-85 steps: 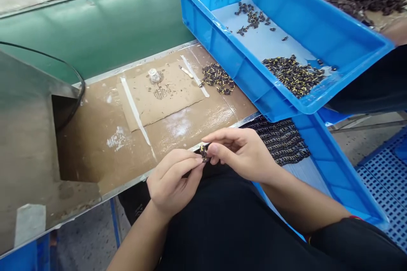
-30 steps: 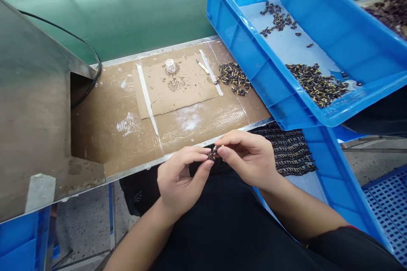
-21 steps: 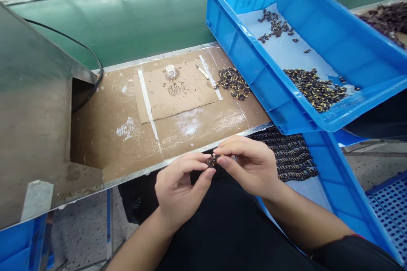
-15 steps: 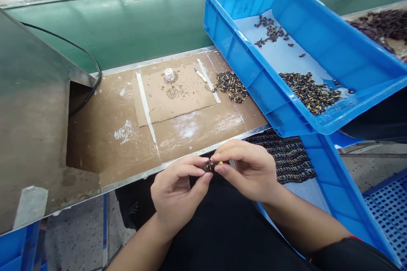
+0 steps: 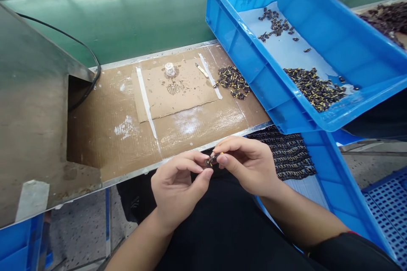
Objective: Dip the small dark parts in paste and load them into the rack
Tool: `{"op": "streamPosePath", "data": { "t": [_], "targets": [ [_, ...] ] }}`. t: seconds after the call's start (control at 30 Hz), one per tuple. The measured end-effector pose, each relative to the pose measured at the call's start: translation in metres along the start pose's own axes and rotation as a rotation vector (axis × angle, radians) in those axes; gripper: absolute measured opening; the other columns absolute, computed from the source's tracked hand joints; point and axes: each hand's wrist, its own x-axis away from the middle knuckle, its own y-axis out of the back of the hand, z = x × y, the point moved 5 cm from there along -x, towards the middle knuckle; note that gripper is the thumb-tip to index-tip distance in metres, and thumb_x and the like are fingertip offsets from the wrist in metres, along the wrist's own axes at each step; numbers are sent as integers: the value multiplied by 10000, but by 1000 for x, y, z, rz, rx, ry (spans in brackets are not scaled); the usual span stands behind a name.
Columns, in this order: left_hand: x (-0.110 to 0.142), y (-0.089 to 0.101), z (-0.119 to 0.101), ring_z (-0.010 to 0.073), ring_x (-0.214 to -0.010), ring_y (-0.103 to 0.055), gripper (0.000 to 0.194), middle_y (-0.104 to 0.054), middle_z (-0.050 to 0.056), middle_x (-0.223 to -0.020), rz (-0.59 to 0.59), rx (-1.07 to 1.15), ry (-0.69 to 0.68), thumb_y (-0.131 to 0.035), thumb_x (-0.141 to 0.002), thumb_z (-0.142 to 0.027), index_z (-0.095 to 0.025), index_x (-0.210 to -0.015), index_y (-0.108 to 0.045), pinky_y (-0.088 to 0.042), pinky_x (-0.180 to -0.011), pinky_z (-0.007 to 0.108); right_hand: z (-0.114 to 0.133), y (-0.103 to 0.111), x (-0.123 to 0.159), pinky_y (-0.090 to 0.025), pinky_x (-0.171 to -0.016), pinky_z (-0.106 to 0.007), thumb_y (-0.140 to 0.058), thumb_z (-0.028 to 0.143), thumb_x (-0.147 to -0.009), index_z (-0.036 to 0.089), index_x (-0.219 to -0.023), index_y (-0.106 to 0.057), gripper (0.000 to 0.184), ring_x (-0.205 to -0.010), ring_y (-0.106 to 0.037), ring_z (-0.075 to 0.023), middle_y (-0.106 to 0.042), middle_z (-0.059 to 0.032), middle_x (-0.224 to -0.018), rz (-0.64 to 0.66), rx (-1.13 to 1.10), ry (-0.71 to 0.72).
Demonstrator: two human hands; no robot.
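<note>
Between my two hands, just off the table's front edge, is a small black-and-yellow piece, partly hidden by fingertips. My left hand pinches its left end between thumb and fingers. My right hand pinches the right end, where a bit of yellow shows. A pile of similar black-and-yellow pieces lies on the table beside the blue bin. More of them sit inside the upper blue bin, in one large heap and one looser group on a white sheet.
Below, a second blue bin holds neat rows of dark pieces. On the cardboard sheet stand a small clear cup and a white-handled knife. A metal housing with a black cable is at left.
Both hands stay together on the small piece; its angle has tilted slightly, the right end now higher. The camera view has shifted a little.
</note>
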Motion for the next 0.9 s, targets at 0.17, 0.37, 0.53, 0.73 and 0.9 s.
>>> {"op": "streamPosePath", "data": {
  "t": [0.17,0.37,0.53,0.73,0.9],
  "targets": [
    [-1,-2,0,130,-881,-757,223,-762,34,-940,1,11,16,-775,-787,49,-158,-832,-704,-668,-816,217,1,0,-1,-600,-612,-236,-768,224,-943,223,-1022,-796,84,-736,-718,-128,-785,-31,-918,-18,-7,-27],
    [-1,-2,6,136,-890,-768,238,-774,28,-943,-13,31,34,-795,-779,48,-165,-857,-723,-673,-827,225,2,2,-1,-579,-596,-234,-766,209,-940,220,-1020,-792,85,-715,-717,-127,-786,-29,-893,-26,53,14],
    [2,-1,11,177,-886,-791,243,-791,40,-954,-27,11,42,-819,-779,23,-181,-884,-740,-691,-801,264,4,4,0,-621,-738,-305,-797,138,-897,251,-1037,-797,180,-849,-769,-175,-816,-29,-954,-29,165,163],
    [4,-1,13,189,-858,-797,221,-796,41,-941,-47,-23,27,-835,-783,-9,-186,-872,-736,-692,-757,270,2,6,0,-622,-734,-295,-791,141,-903,250,-1025,-793,164,-841,-772,-171,-817,-26,-948,-37,153,169],
    [-1,-6,14,175,-860,-788,237,-797,32,-955,3,-134,-35,-836,-778,-4,-193,-879,-735,-675,-762,258,-3,6,1,-618,-692,-259,-772,227,-938,228,-1028,-771,90,-831,-739,-153,-779,-40,-947,-29,66,53]
  ]
}}
